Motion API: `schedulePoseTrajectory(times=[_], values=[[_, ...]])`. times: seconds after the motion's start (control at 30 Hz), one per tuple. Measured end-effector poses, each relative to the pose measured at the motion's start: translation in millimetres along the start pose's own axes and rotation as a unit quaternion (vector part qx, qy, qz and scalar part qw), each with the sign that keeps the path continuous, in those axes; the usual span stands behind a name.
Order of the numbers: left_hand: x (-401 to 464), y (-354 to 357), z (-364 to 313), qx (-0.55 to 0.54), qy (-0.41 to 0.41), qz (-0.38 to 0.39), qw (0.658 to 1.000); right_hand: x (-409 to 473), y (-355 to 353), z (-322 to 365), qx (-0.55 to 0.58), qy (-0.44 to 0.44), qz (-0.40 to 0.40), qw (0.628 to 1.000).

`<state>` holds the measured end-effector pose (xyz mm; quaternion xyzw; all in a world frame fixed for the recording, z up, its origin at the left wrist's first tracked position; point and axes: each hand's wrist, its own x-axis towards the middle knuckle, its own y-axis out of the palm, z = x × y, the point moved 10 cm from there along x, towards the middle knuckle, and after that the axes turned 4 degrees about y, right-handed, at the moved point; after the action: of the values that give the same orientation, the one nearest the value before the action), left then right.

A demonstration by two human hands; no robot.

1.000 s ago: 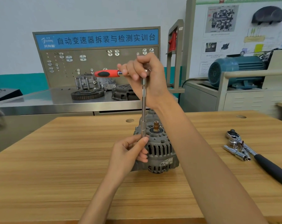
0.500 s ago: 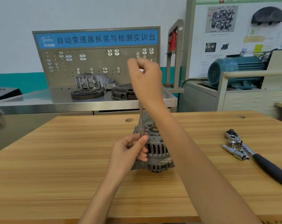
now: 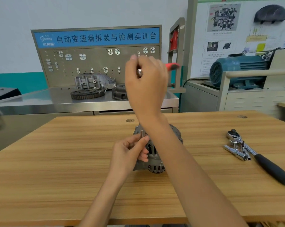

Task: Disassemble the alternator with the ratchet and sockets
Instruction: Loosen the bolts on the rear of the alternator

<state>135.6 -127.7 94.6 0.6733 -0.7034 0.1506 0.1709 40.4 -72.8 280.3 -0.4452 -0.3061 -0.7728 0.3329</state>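
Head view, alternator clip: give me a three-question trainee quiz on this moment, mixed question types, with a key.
1. True or false: the alternator stands on the wooden table.
2. Which hand pinches the socket down at the alternator? A) left hand B) right hand C) neither
3. Fill in: the red handle of the ratchet held by the raised hand points to the picture's ____ side.

Key:
1. True.
2. A. The other hand has its grip up at the ratchet head.
3. Right. A second ratchet with a black handle lies unused on the table.
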Motion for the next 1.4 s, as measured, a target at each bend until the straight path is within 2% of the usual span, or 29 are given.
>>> schedulePoseTrajectory(times=[0.03,0.1,0.17,0.23,0.33,0.43,0.5,0.53,0.57,0.63,0.7,0.73,0.8,0.83,0.93,1.03,1.1,1.23,1.3,1.4], values=[[0.5,-0.9,1.1,0.004,-0.002,-0.001,1.000,-3.3,-5.4,7.5,-0.068,-0.035,-0.040,0.996],[0.3,-0.9,1.1,0.002,-0.006,0.002,1.000,0.6,-2.6,3.2,-0.084,-0.010,-0.033,0.996],[-1.0,0.1,-2.1,0.004,-0.005,0.008,1.000,9.9,9.5,-14.5,-0.016,0.060,0.041,0.997],[-2.0,1.9,-5.0,0.006,-0.001,0.018,1.000,15.1,24.8,-31.6,0.095,0.129,0.129,0.979],[-3.5,3.6,-6.6,-0.004,0.004,0.029,1.000,9.8,51.4,-42.3,0.270,0.229,0.273,0.894],[-3.5,4.1,-6.9,-0.002,0.007,0.039,0.999,5.4,59.3,-39.0,0.421,0.274,0.305,0.809],[-3.3,3.8,-7.7,0.001,0.009,0.041,0.999,4.0,60.9,-36.2,0.464,0.288,0.309,0.779],[-3.2,3.5,-8.3,0.004,0.010,0.040,0.999,3.8,59.7,-36.0,0.455,0.284,0.300,0.789],[-2.9,3.2,-8.4,0.005,0.011,0.037,0.999,3.8,56.8,-37.7,0.425,0.275,0.282,0.815],[-2.1,2.8,-7.6,0.003,0.012,0.023,1.000,5.5,42.8,-36.5,0.322,0.221,0.206,0.897],[-1.4,1.4,-6.2,0.000,0.008,0.004,1.000,5.0,17.0,-18.4,0.174,0.095,0.091,0.976],[-1.3,1.4,-5.7,-0.001,0.007,-0.003,1.000,2.4,5.4,-6.0,0.082,0.025,0.034,0.996],[-1.8,1.3,-4.8,-0.004,0.004,-0.008,1.000,-1.4,-3.1,7.8,-0.027,-0.051,-0.027,0.998],[-2.5,0.9,-4.5,-0.003,0.003,-0.009,1.000,0.3,-0.7,7.4,-0.024,-0.048,-0.017,0.998],[-3.9,-0.3,-4.9,0.010,0.003,-0.004,1.000,9.3,22.1,-7.8,0.087,0.051,0.101,0.990],[-4.7,1.3,-5.5,0.004,0.001,0.013,1.000,12.5,40.9,-30.3,0.180,0.171,0.191,0.950],[-5.5,2.8,-7.9,0.003,0.006,0.023,1.000,11.9,46.7,-41.1,0.256,0.223,0.229,0.912],[-4.8,2.3,-9.5,0.010,0.009,0.022,1.000,9.5,48.4,-42.1,0.376,0.248,0.254,0.856],[-3.7,1.7,-7.7,0.007,0.004,0.014,1.000,7.5,48.6,-41.3,0.358,0.246,0.244,0.867],[-3.6,1.5,-8.1,0.006,0.006,0.003,1.000,8.1,37.1,-35.0,0.255,0.183,0.171,0.934]])
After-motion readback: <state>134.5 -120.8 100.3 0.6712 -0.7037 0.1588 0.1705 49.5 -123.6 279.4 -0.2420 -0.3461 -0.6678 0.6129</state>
